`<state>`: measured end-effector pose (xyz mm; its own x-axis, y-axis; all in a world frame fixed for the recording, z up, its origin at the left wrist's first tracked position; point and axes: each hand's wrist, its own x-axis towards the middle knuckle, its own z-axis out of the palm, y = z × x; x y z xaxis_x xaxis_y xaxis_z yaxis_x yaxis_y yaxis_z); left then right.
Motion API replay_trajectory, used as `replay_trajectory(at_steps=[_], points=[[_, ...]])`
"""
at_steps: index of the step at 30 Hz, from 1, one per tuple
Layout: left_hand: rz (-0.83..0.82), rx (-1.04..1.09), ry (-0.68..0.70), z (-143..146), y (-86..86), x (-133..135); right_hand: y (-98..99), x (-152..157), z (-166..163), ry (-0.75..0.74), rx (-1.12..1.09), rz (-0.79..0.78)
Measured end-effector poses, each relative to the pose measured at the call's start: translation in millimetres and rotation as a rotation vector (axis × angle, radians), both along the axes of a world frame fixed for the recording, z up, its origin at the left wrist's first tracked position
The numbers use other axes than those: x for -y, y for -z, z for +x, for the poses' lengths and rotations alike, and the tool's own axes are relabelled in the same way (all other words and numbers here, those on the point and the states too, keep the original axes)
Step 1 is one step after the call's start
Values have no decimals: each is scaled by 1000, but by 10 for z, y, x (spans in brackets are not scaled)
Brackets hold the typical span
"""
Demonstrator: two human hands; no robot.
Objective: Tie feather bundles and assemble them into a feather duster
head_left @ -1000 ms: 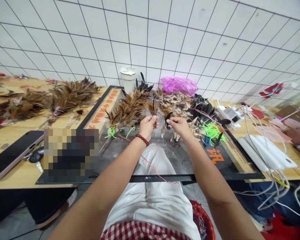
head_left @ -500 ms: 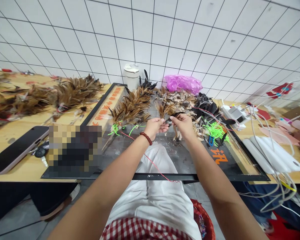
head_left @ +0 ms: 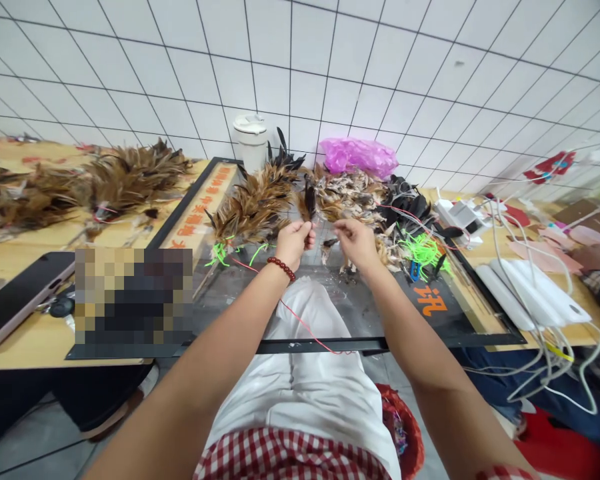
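My left hand (head_left: 294, 241), with a red bead bracelet on its wrist, is closed on the stem end of a small brown-and-black feather bunch (head_left: 308, 202) that stands up from it. A thin red string (head_left: 300, 321) trails from that hand down past the frame's front edge. My right hand (head_left: 356, 241) is just to its right, fingers pinched together near a small dark feather; what they hold is too small to name. Both hands hover over a glass sheet in a black frame (head_left: 325, 347). A tied brown feather bundle (head_left: 253, 207) lies behind the left hand, loose feathers (head_left: 353, 197) behind the right.
A white cup (head_left: 250, 141) and pink plastic bag (head_left: 357, 157) stand by the tiled wall. Green cords (head_left: 423, 252) lie right of the hands. More feather bundles (head_left: 115, 177) and a phone (head_left: 17, 300) lie on the left; white chargers and cables (head_left: 530, 293) on the right. A red basket (head_left: 405, 433) sits below.
My hands came together 0.5 s ago and have now drawn slightly apart. The feather bunch now stands upright in my left hand. The view has shifted a little.
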<state>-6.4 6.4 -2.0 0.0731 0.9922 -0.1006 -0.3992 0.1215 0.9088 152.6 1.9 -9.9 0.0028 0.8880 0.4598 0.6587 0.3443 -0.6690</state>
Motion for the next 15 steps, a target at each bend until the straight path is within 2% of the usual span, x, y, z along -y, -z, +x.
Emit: replay_trajectory(at_steps=[4, 8, 10, 12, 15], points=[[-24, 13, -104, -22, 6, -46, 3, 22, 21, -57, 446, -35], [-36, 10, -93, -12, 37, -47, -10, 45, -32, -88, 632, -79], [-46, 20, -90, -13, 45, -43, -27, 50, -54, -48, 573, -61], [-55, 35, -78, -15, 38, -36, -47, 46, -65, 14, 403, -36], [-48, 57, -39, -12, 10, -14, -67, 34, -54, 66, 198, -86]])
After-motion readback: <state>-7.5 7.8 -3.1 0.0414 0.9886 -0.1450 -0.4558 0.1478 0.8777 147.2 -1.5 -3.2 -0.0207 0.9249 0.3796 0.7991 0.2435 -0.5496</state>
